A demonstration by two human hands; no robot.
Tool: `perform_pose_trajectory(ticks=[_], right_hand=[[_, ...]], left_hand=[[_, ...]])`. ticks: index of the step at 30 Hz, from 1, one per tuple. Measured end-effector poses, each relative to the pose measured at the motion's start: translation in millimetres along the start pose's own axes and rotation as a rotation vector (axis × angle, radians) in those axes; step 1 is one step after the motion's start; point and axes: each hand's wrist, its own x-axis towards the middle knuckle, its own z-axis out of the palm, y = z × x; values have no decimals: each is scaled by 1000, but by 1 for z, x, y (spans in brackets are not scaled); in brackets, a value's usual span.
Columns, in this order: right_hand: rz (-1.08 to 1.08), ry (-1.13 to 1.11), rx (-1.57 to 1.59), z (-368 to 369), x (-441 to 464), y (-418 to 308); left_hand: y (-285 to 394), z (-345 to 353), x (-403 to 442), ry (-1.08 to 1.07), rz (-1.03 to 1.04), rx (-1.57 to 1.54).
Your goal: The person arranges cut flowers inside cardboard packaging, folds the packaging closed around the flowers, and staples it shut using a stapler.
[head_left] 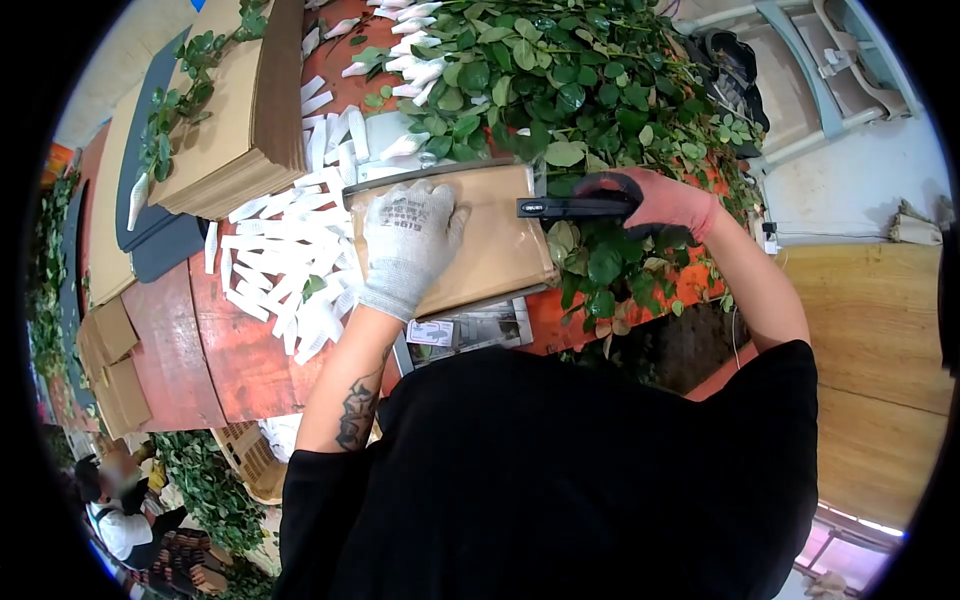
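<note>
My left hand [408,240], in a pale grey knitted glove, rests on a brown cardboard sheet [495,235] with a clear plastic layer. Its fingers are curled at the sheet's far edge, fingertips hidden, and the thumb lies against the top. A red and black glove covers my right hand [660,205], which is closed around a black stapler [570,207]. The stapler's front end lies over the right part of the cardboard. Under the near edge of the cardboard, a printed paper [490,325] shows.
Leafy rose stems [600,90] cover the table's far right, some heads in white sleeves. White sleeves [270,260] lie scattered left. Stacked cardboard [230,140] stands on the red table [240,360]. A metal chair [800,70] is beyond; another person [125,510] sits lower left.
</note>
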Motion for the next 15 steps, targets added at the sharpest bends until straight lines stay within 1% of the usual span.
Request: perform_pose_trajectory(ticks=[2, 3, 4, 6, 7, 9, 10, 12, 14, 15], right_hand=[[141, -24, -488, 4, 1, -11], [154, -12, -646, 8, 1, -11], [152, -4, -638, 11, 2, -12], [161, -13, -1049, 16, 2, -18], [159, -10, -1050, 16, 0, -16], [39, 34, -1169, 12, 0, -9], [32, 32, -1171, 16, -1, -7], [-23, 130, -1249, 31, -7, -4], [-18, 156, -1310, 48, -19, -28], [43, 225, -1303, 56, -25, -36]], left_hand=[[1, -3, 0, -26, -5, 13], [3, -5, 0, -23, -3, 0], [4, -6, 1, -18, 0, -13], [5, -8, 2, -41, 1, 3], [5, -8, 2, -58, -9, 14], [5, -8, 2, -43, -13, 7], [4, -7, 2, -40, -15, -6], [1, -2, 2, -22, -14, 3], [0, -2, 0, -14, -12, 7], [0, -3, 0, -8, -2, -1]])
